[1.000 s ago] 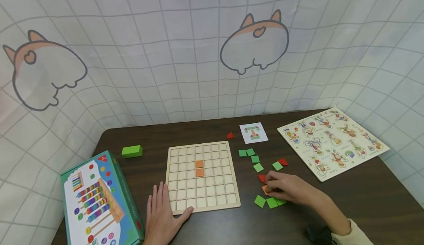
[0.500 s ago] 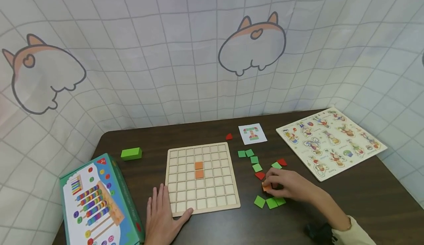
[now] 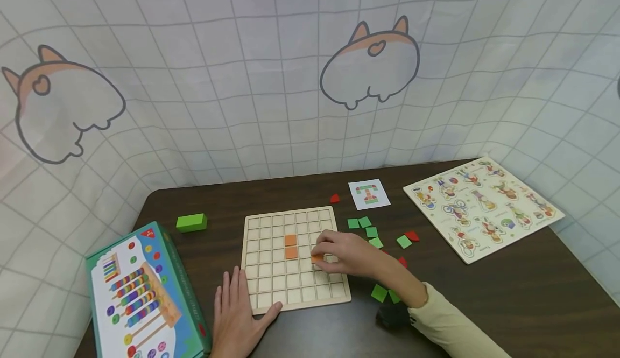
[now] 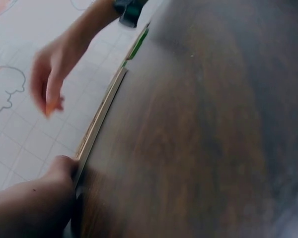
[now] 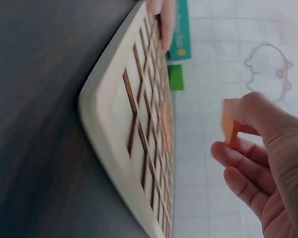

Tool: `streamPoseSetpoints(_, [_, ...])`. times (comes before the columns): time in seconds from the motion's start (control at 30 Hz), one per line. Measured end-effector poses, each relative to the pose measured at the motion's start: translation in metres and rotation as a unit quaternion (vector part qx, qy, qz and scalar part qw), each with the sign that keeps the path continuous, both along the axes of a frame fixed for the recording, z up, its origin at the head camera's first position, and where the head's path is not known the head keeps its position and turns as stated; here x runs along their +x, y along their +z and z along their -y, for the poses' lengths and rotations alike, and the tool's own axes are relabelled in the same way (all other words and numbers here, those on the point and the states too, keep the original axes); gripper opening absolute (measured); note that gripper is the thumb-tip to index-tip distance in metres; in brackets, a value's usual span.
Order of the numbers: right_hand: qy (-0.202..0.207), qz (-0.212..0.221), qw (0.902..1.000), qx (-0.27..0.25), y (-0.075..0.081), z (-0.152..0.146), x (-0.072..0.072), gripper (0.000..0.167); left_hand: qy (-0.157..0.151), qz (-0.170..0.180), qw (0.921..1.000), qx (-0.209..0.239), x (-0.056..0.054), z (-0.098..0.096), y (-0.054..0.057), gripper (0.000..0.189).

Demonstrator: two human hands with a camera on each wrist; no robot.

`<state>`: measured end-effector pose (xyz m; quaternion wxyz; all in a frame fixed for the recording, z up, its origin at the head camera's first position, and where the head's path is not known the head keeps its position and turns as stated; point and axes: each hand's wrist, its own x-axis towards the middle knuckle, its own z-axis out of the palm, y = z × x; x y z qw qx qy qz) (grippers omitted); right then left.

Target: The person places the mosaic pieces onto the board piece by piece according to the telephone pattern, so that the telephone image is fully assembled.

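Note:
Above the right part of a wooden grid board [image 3: 271, 282], my right hand [image 3: 346, 253] pinches an orange square tile [image 5: 229, 123] between thumb and fingers. The right wrist view shows that tile held clear of the board. Two orange tiles [image 3: 290, 246] sit in neighbouring cells near the board's middle, one above the other. My left hand [image 3: 239, 312] lies flat with straight fingers along the board's left edge, its thumb at the front edge near the corner. In the left wrist view the left thumb [image 4: 63, 166] touches the board's side.
Right of the board lie several green tiles [image 3: 372, 232] and red pieces [image 3: 411, 236]. A pattern card [image 3: 382, 199] stands behind them. A picture puzzle board [image 3: 484, 223] is at the right, a green block [image 3: 191, 222] and a toy box [image 3: 179, 293] at the left.
My right hand has lifted an orange tile from the loose pieces and carried it left over the board. A red piece there has shifted. My left hand stays in place.

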<state>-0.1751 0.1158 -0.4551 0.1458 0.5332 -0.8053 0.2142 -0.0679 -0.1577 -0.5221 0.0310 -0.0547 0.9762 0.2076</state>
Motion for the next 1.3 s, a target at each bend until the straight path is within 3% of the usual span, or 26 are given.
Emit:
streamPoseSetpoints(0.2, [0.000, -0.014, 0.9991, 0.040, -0.009, 0.035, -0.007, 0.010, -0.001, -0.006, 0.9999, -0.010, 0.001, -0.002, 0.001, 0.121])
streamPoseSetpoints(0.43, [0.008, -0.063, 0.9955, 0.070, -0.021, 0.054, -0.008, 0.007, -0.006, -0.018, 0.9997, -0.012, 0.003, -0.002, 0.002, 0.119])
streamPoseSetpoints(0.9, [-0.013, -0.037, 0.9914, 0.125, -0.022, 0.066, -0.011, 0.010, -0.014, -0.010, 0.9999, -0.005, -0.001, -0.001, 0.001, 0.118])
streamPoseSetpoints(1.1, [-0.012, 0.000, 0.9901, 0.139, -0.020, 0.066, -0.007, 0.009, -0.011, -0.013, 0.9998, -0.007, 0.001, -0.001, 0.001, 0.118])
streamPoseSetpoints(1.23, [-0.029, -0.014, 0.9843, 0.174, -0.016, 0.063, -0.001, 0.008, -0.012, -0.024, 0.9996, -0.008, 0.002, -0.002, 0.001, 0.117])
streamPoseSetpoints(1.3, [-0.038, -0.019, 0.9808, 0.190, -0.014, 0.056, 0.005, 0.015, -0.012, -0.022, 0.9997, -0.006, 0.001, -0.003, 0.000, 0.118])
